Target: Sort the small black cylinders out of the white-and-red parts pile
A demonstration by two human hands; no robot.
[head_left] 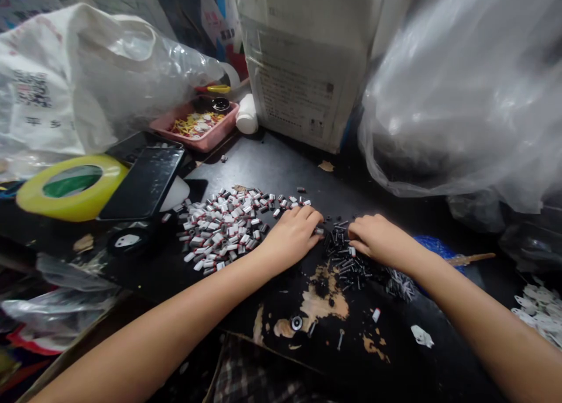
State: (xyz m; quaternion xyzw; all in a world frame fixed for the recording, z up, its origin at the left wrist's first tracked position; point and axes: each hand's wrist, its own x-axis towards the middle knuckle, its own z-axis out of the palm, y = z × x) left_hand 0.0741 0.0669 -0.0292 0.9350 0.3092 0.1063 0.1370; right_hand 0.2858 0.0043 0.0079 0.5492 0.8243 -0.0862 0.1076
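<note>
My left hand rests knuckles-up on the black table, fingers curled, pinching a small part I cannot name at its fingertips. To its left lies a heap of several small white, red and grey capped parts. My right hand is also curled, fingers pressed together over a pile of small dark screws. The two hands almost meet above that pile. What the right fingers hold is hidden.
A yellow tape roll and a black phone lie at the left. A pink tray stands behind. A white carton and clear plastic bags crowd the back and right. White plastic pieces lie far right.
</note>
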